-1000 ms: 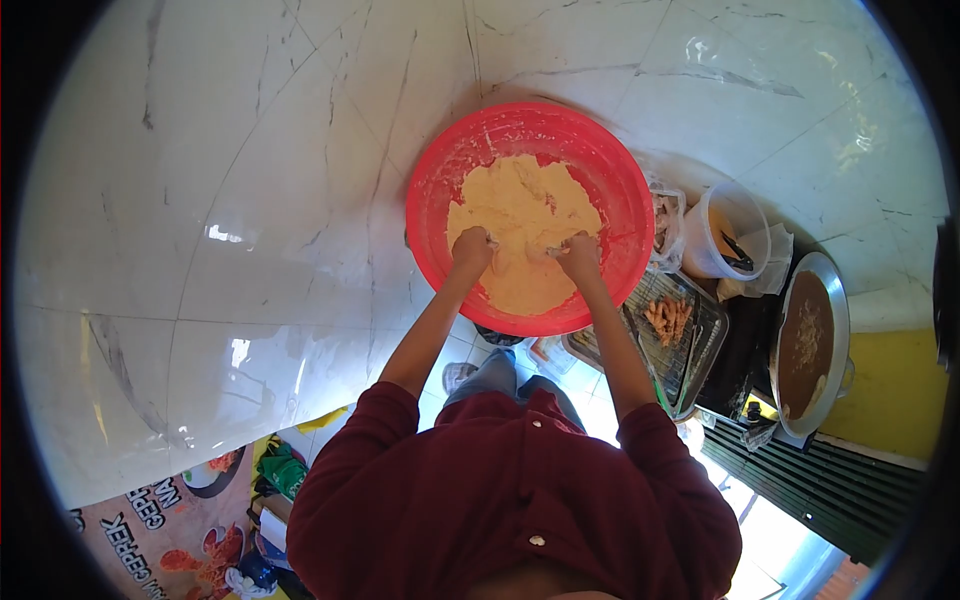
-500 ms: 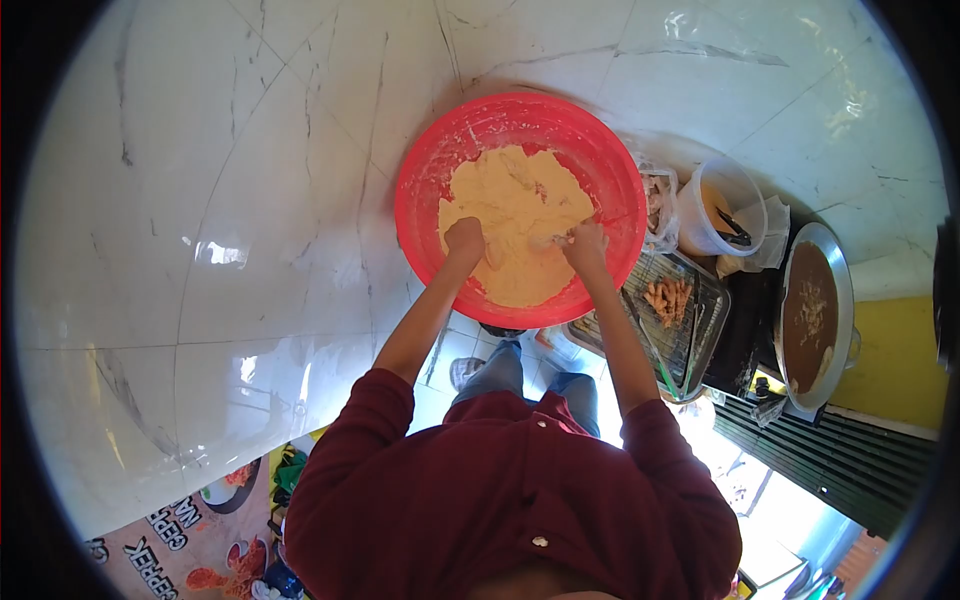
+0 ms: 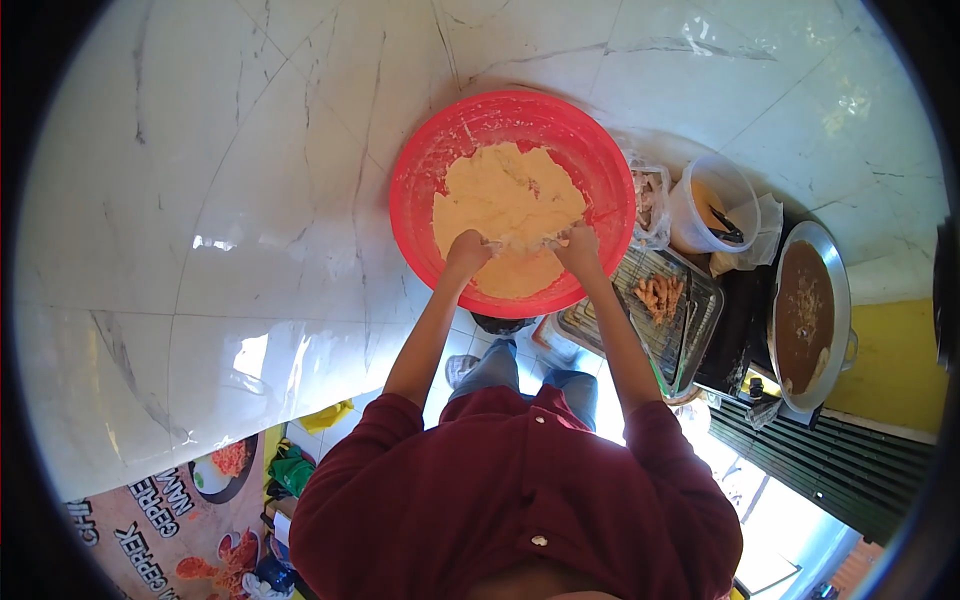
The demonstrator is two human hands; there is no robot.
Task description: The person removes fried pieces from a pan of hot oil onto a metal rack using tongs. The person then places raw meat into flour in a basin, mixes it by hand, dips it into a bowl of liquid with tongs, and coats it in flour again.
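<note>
Left hand [image 3: 468, 250], right hand [image 3: 578, 248] in powder [image 3: 510, 200], mid-frame
Fingers look curled; cannot tell how closed or what they hold; basin [image 3: 408, 205] walls probably contain spills.

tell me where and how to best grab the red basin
Probably best to grip the red basin by its rim, from its left and right sides together: it is round and wide, with a raised edge and no handle visible. Take care on the right, where the plastic bag sits close beside it.
</note>
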